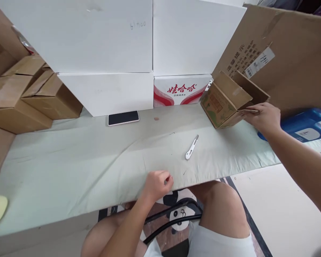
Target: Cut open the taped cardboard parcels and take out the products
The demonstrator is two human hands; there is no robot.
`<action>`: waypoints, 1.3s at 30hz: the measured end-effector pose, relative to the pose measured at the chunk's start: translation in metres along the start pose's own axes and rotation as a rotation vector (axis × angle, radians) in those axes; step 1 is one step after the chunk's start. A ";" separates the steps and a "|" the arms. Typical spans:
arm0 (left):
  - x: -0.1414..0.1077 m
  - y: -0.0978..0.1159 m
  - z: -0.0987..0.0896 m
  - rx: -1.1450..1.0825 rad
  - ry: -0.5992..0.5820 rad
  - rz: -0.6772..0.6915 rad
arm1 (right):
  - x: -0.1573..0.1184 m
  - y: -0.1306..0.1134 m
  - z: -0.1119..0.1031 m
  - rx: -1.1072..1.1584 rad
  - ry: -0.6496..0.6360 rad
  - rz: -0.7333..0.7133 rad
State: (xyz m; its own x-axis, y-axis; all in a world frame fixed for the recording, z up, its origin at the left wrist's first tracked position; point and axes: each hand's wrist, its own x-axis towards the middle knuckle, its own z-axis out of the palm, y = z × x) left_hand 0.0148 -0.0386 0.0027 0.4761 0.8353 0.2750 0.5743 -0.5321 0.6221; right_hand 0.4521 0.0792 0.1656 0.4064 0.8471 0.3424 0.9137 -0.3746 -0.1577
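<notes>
At the right of the table, my right hand (pixel 266 116) pinches a flap of a small open cardboard box (pixel 220 105) with a printed green and red side. The box's other flaps stand up, and its inside is mostly hidden. My left hand (pixel 158 184) rests curled at the table's front edge, with nothing seen in its fingers. A white utility knife (pixel 192 147) lies on the cloth between the left hand and the box. Its blade end points away from me.
White cartons (pixel 107 92) and a red-and-white carton (pixel 179 91) line the back of the table (pixel 96 153). A phone (pixel 123 117) lies before them. Brown boxes (pixel 53 98) stand at left, a large cardboard sheet (pixel 291 64) and a blue bottle (pixel 305 125) at right.
</notes>
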 end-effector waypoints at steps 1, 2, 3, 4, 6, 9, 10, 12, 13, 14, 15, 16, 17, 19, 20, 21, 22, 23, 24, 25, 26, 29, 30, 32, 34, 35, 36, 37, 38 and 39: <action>0.002 -0.001 0.001 0.001 0.003 0.008 | 0.009 -0.002 0.004 0.001 -0.004 0.001; 0.004 -0.002 0.002 0.004 0.009 0.018 | 0.018 -0.005 0.008 0.003 -0.006 0.004; 0.005 -0.002 0.003 0.007 0.018 0.030 | 0.027 -0.008 0.012 0.005 -0.006 0.008; 0.007 -0.003 0.004 0.011 0.030 0.041 | 0.035 -0.011 0.016 0.007 -0.003 0.012; 0.009 -0.004 0.006 0.021 0.052 0.061 | 0.050 -0.018 0.024 0.013 0.006 0.020; 0.011 -0.005 0.007 0.030 0.064 0.073 | 0.071 -0.029 0.038 0.019 0.021 0.024; 0.011 -0.005 0.006 0.030 0.066 0.077 | 0.078 -0.033 0.042 0.021 0.025 0.025; 0.011 -0.004 0.005 0.028 0.069 0.075 | 0.095 -0.043 0.050 0.009 0.024 0.022; 0.012 -0.004 0.004 0.026 0.072 0.071 | 0.104 -0.049 0.053 -0.004 0.012 0.019; 0.012 -0.003 0.004 0.021 0.074 0.065 | 0.114 -0.056 0.056 -0.014 -0.010 0.012; 0.013 -0.003 0.003 0.016 0.076 0.059 | 0.123 -0.064 0.058 -0.018 -0.040 -0.003; 0.013 -0.002 0.002 0.009 0.078 0.054 | 0.132 -0.073 0.060 -0.013 -0.076 -0.032; 0.014 -0.002 0.002 -0.001 0.077 0.054 | 0.139 -0.082 0.061 0.000 -0.113 -0.070; 0.015 -0.002 0.001 -0.027 0.073 0.062 | 0.145 -0.100 0.062 0.025 -0.162 -0.115; 0.014 -0.003 0.001 -0.040 0.073 0.067 | 0.144 -0.107 0.063 0.024 -0.175 -0.114; 0.013 -0.003 0.001 -0.051 0.077 0.069 | 0.140 -0.113 0.063 0.019 -0.186 -0.100; 0.011 -0.004 0.001 -0.058 0.087 0.065 | 0.133 -0.118 0.062 0.014 -0.198 -0.082; 0.009 -0.004 0.001 -0.059 0.097 0.057 | 0.125 -0.121 0.062 0.012 -0.213 -0.074; 0.007 -0.004 0.000 -0.054 0.102 0.043 | 0.117 -0.123 0.063 0.015 -0.230 -0.088; 0.006 -0.005 -0.002 -0.047 0.095 0.025 | 0.108 -0.124 0.064 0.020 -0.246 -0.121; 0.006 -0.006 -0.005 -0.041 0.075 0.003 | 0.101 -0.126 0.066 0.023 -0.250 -0.163; 0.011 -0.014 -0.023 -0.055 -0.027 -0.101 | 0.082 -0.146 0.072 0.039 -0.198 -0.318; 0.013 -0.019 -0.032 -0.073 -0.050 -0.155 | 0.075 -0.161 0.073 0.050 -0.192 -0.377; 0.015 -0.029 -0.054 -0.138 -0.048 -0.290 | 0.054 -0.205 0.074 0.075 -0.232 -0.521; 0.011 -0.039 -0.076 -0.240 0.011 -0.416 | 0.021 -0.264 0.074 0.093 -0.287 -0.708; 0.006 -0.042 -0.086 -0.298 0.052 -0.459 | 0.000 -0.297 0.074 0.104 -0.297 -0.816; 0.001 -0.045 -0.095 -0.353 0.096 -0.487 | -0.023 -0.333 0.076 0.121 -0.295 -0.927; -0.005 -0.048 -0.103 -0.403 0.141 -0.504 | -0.046 -0.369 0.079 0.149 -0.294 -1.030; -0.011 -0.050 -0.110 -0.448 0.184 -0.516 | -0.069 -0.407 0.083 0.178 -0.306 -1.130; -0.017 -0.052 -0.115 -0.488 0.224 -0.529 | -0.091 -0.444 0.088 0.205 -0.312 -1.214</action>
State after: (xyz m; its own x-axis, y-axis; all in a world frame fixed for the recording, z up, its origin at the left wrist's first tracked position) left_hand -0.0999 -0.0090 0.0504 0.0419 0.9983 -0.0401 0.3032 0.0255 0.9526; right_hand 0.0091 0.2016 0.1234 -0.7322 0.6667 0.1391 0.6678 0.7430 -0.0460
